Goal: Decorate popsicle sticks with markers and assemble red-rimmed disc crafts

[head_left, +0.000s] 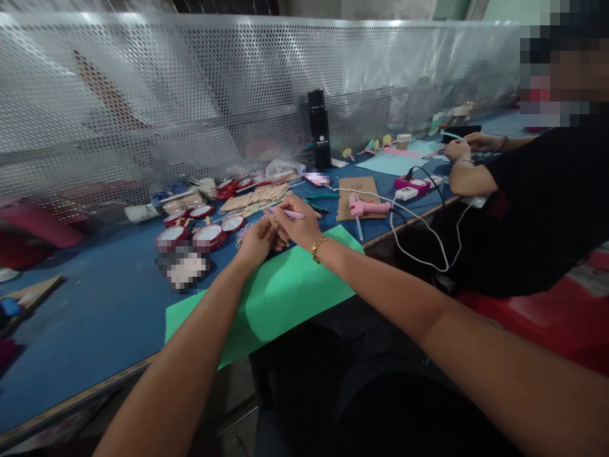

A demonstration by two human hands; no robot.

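My right hand [301,223], with a gold bracelet at its wrist, is closed around a slim lilac pen-like tool [294,214]. Close against it, my left hand [259,241] has its fingers pinched together; what they hold is small and mostly hidden. Both hands meet above the far edge of a green sheet [290,289]. Beside the left hand lie thin pastel strips [243,233] and a stack of round red-rimmed discs [209,236]. Beyond the hands is a pile of flat wooden sticks [259,195].
A pink glue gun [368,207] rests on cardboard [347,185], with white cable [419,255] looping off the table edge. A black bottle [319,130] stands by the perforated metal screen [228,95]. At right, a co-worker's hands [464,147] hold a blue strip.
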